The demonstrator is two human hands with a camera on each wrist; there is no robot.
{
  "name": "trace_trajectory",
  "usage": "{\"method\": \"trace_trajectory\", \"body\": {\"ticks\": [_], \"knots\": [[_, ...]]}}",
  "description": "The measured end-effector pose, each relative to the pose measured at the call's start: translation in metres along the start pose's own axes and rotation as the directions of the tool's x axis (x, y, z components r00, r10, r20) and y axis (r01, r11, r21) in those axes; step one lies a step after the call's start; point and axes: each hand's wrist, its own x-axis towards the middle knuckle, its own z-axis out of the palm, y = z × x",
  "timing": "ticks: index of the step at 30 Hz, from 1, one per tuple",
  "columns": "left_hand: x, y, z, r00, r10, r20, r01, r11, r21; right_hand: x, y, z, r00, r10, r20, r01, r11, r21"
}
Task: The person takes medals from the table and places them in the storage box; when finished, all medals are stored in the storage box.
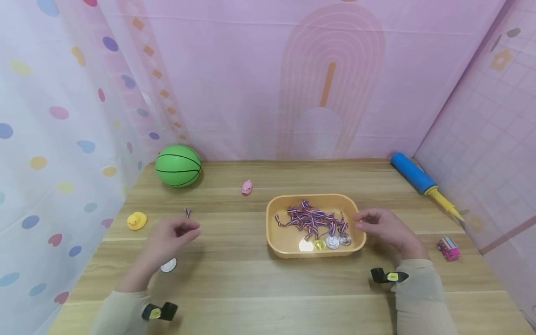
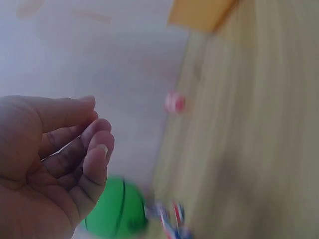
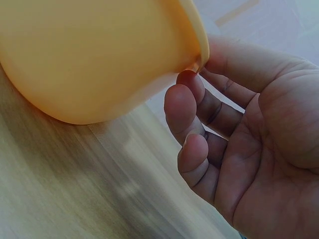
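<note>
A shallow orange plastic basket (image 1: 289, 254) holds a tangle of striped ribbons (image 1: 311, 217) with silver and gold medals (image 1: 332, 242) along its near side. My right hand (image 1: 387, 229) pinches the basket's right rim between thumb and fingers, which the right wrist view shows close up. On the left, my left hand (image 1: 169, 239) hovers over a silver medal (image 1: 169, 265) lying on the table, its striped ribbon (image 1: 187, 212) showing beyond the hand. In the left wrist view the fingers of that hand (image 2: 65, 154) are loosely bent with nothing between them.
A green ball (image 1: 178, 165) sits at the back left, with a yellow rubber duck (image 1: 137, 220) nearer. A pink toy pig (image 1: 246, 187) stands behind the basket. To the right lie a blue-and-yellow hand pump (image 1: 418, 177) and a small pink toy vehicle (image 1: 448, 249). Curtains border the table.
</note>
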Motion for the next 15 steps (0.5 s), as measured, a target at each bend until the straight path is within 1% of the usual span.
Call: {"method": "trace_trajectory", "body": {"ticks": [3,6,7,11,15], "knots": [[-0.016,-0.021,-0.013,0.998,-0.059,-0.019,0.058,0.997,-0.046,-0.001,-0.001,0.0,1.0,0.01,0.0,-0.01,1.0,0.015],[-0.029,-0.037,-0.023,0.994,-0.108,-0.03,0.106,0.992,-0.066,-0.001,-0.001,0.001,1.0,0.012,0.003,-0.012,1.0,0.023],[-0.032,-0.042,-0.025,0.992,-0.124,-0.039,0.122,0.991,-0.056,-0.001,-0.002,0.001,1.0,0.013,0.001,-0.013,1.0,0.024],[-0.042,-0.06,-0.029,0.981,-0.186,-0.049,0.184,0.982,-0.046,-0.001,-0.002,0.0,1.0,0.013,0.001,-0.013,0.999,0.031],[-0.047,-0.075,-0.027,0.972,-0.234,-0.017,0.232,0.97,-0.074,-0.001,-0.002,0.0,1.0,0.01,0.005,-0.01,1.0,0.016]]}}
